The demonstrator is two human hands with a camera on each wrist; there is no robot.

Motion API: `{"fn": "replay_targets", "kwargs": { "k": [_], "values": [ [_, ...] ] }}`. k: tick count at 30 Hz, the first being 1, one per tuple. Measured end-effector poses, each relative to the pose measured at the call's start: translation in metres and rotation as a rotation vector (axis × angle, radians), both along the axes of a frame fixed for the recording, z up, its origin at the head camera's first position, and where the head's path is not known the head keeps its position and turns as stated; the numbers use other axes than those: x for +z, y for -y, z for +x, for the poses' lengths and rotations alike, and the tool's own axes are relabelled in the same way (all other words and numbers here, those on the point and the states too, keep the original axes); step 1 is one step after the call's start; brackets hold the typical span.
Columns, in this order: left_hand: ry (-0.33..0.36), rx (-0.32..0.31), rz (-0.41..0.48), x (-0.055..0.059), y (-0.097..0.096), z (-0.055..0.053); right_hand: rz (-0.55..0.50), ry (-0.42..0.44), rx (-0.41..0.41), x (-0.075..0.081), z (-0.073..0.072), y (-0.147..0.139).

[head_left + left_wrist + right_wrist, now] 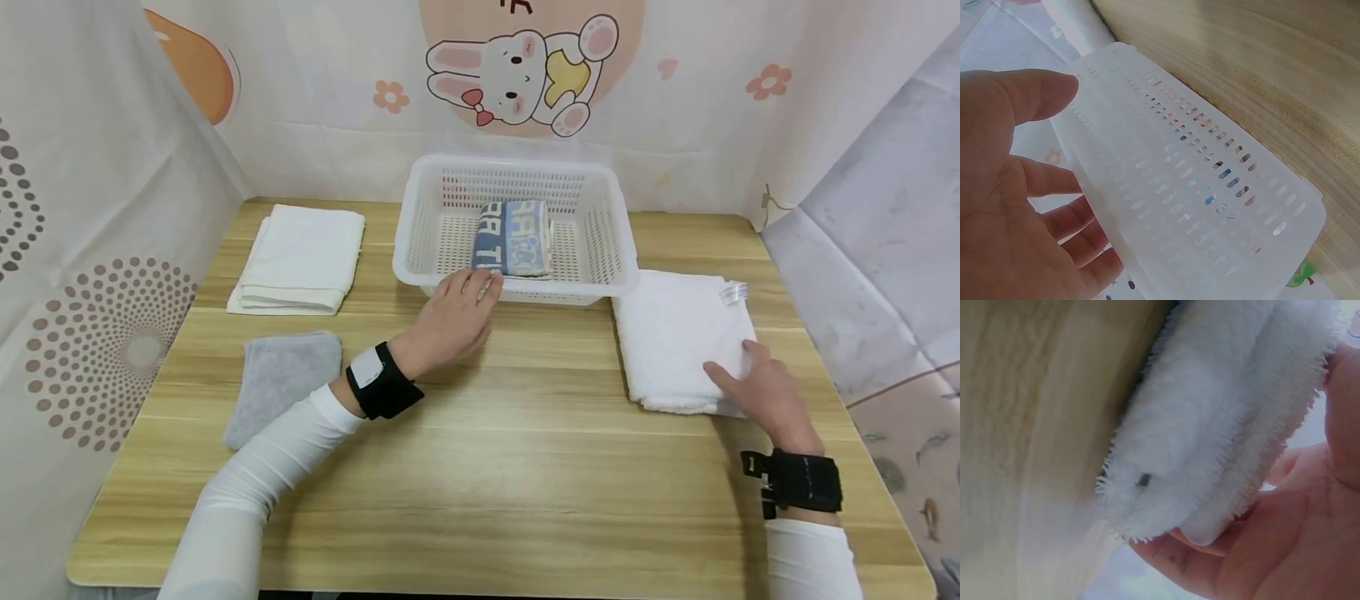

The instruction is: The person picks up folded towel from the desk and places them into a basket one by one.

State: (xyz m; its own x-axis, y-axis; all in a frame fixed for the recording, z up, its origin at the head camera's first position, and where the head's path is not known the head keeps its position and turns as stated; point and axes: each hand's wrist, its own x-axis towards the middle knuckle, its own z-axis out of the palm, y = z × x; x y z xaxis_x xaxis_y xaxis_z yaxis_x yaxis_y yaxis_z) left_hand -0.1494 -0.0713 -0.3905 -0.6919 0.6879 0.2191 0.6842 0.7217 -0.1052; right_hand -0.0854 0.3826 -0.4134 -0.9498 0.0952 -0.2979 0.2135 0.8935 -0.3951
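My left hand (455, 318) reaches to the front rim of a white perforated plastic basket (513, 289), its extended fingers at the rim. In the left wrist view, the thumb (1054, 94) stands near the basket's wall. Inside the basket lies a folded blue patterned towel (517, 237) with pale lettering. On the right, a folded thick white towel (675, 342) has my right hand (772, 392) at its near right corner, thumb and fingers spread. The right wrist view shows the fluffy folded edge beside the palm; some fingertips are hidden behind it.
A folded white cloth (300, 254) lies at the table's back left, with a folded grey cloth (288, 375) in front of it, partly behind my left forearm. The wooden table (540, 500) is bordered by printed curtains (322, 150) at the back and sides.
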Motion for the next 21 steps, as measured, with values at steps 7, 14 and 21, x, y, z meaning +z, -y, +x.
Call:
{"fn": "replay_targets", "kwargs": {
  "k": [7, 14, 21],
  "values": [
    [-0.006, 0.0, 0.004, 0.001, 0.0, 0.001, 0.033, -0.005, 0.019, -0.001, 0.005, 0.005],
    [-0.021, -0.002, -0.004, -0.001, -0.001, 0.001, 0.049, -0.033, 0.025, -0.005, 0.009, 0.011],
    [-0.042, -0.001, -0.011, -0.003, 0.0, 0.001, 0.067, -0.083, 0.058, -0.004, 0.013, 0.021]
  ]
}}
